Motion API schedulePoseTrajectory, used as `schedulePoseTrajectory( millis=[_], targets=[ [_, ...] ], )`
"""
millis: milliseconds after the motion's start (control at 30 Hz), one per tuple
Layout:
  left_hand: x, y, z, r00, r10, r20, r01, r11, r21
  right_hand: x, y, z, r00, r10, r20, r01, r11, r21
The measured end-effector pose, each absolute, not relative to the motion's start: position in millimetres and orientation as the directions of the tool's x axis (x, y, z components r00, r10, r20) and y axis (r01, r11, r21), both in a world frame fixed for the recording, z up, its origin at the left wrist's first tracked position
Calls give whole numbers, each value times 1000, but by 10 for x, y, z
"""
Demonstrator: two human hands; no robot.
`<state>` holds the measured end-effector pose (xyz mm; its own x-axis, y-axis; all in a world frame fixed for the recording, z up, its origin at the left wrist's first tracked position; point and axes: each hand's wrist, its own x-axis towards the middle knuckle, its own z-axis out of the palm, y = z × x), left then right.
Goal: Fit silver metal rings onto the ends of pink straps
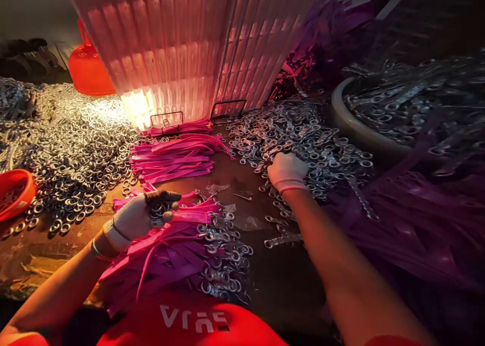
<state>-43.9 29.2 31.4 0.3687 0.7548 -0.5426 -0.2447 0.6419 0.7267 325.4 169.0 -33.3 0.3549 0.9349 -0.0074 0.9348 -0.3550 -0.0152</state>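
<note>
Pink straps [178,219] lie under the gloved left hand [140,215], closed on metal rings (lower centre); right hand [287,171], fingers hidden, digs into the clip pile [303,134] for another piece.

White knit gloves on the left hand [131,218] and right hand [287,171], dark left fingertips, arms bare, red top with white lettering

right fingers: buried among the metal clips [303,139], grasp unclear
left hand [140,215]: glove hides what the fingertips pinch
orange bowl [15,192]: cut by the frame's left edge
grey basin [352,126]: far rim blurred
</note>
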Motion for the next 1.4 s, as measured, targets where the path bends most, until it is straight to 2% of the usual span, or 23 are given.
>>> schedulePoseTrajectory(
  millis=[133, 333, 400, 467, 533, 600, 667, 733, 833, 933, 1067, 1133, 1267, 1333, 1400],
  targets=[
    [-352, 274, 328, 386, 766, -513, -247, 622, 743, 3270, 1767, -535, 399, 917, 18, 917, -399, 1],
    [-245, 151, 264, 342, 824, -452, -136, 519, 844, 3219, 1674, -426, 399, 917, 12, 910, -394, -132],
    [-219, 136, 233, 348, 830, -435, -132, 503, 854, 3093, 1519, -291, 307, 951, 40, 924, -288, -251],
    [-203, 150, 233, 398, 797, -454, -181, 553, 813, 2886, 1263, -140, 149, 985, 82, 898, -100, -429],
    [-203, 177, 268, 474, 724, -501, -231, 652, 723, 2635, 935, 0, -7, 995, 104, 779, 71, -623],
    [-220, 190, 321, 538, 660, -525, -253, 720, 646, 2395, 595, 109, -183, 973, 142, 627, 227, -745],
    [-246, 166, 368, 567, 642, -516, -242, 728, 641, 2199, 311, 183, -289, 929, 232, 539, 358, -762],
    [-269, 106, 394, 556, 674, -486, -205, 678, 706, 2050, 119, 231, -329, 906, 266, 508, 407, -759],
    [-268, -4, 412, 509, 770, -385, -129, 510, 850, 1884, -8, 273, -311, 922, 231, 487, 363, -794],
    [-219, -75, 438, 473, 837, -276, 26, 300, 954, 1749, -26, 289, -325, 923, 206, 393, 331, -858],
    [-130, -100, 458, 315, 943, -105, 206, 40, 978, 1621, -19, 287, -339, 919, 200, 240, 291, -926],
    [-96, -110, 442, 260, 958, -120, 185, 72, 980, 1590, -33, 280, -261, 947, 189, 199, 244, -949],
    [-61, -127, 390, 220, 940, -261, -48, 278, 959, 1614, -76, 238, -119, 971, 209, 215, 231, -949],
    [-61, -119, 383, 245, 928, -281, -111, 315, 943, 1666, -72, 210, -142, 960, 241, 269, 272, -924],
    [-70, -95, 392, 302, 906, -298, -104, 342, 934, 1731, -42, 195, -241, 931, 274, 312, 341, -887]
  ],
)
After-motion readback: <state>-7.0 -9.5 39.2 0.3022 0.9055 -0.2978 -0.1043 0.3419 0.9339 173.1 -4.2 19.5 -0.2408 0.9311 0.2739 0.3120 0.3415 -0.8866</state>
